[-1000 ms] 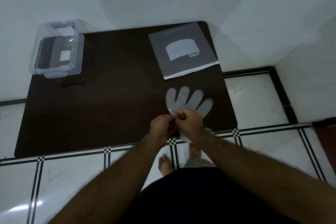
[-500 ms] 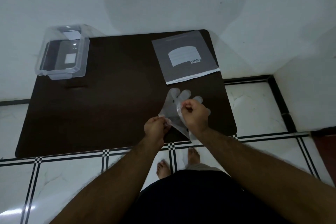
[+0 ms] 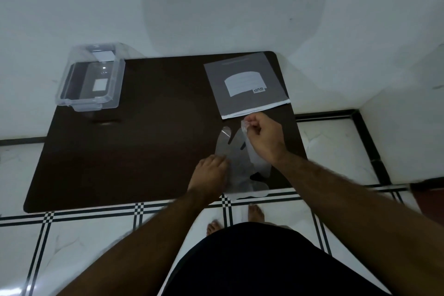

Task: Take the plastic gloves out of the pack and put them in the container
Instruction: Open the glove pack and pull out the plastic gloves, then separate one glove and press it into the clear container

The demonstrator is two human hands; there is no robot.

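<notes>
Your right hand (image 3: pixel 265 142) pinches one clear plastic glove (image 3: pixel 245 127) up off the dark table (image 3: pixel 144 151); your left hand (image 3: pixel 211 174) pins a second glove (image 3: pixel 236 168) flat near the front edge. Behind them, the grey pack (image 3: pixel 245 84) reads "SVP" upside down. Open tabletop runs left to the clear container (image 3: pixel 91 79) overhanging the far-left corner.

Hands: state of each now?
Left hand: pressing the lower glove flat on the table; no pinch visible.
Right hand: pinching the upper glove.
</notes>
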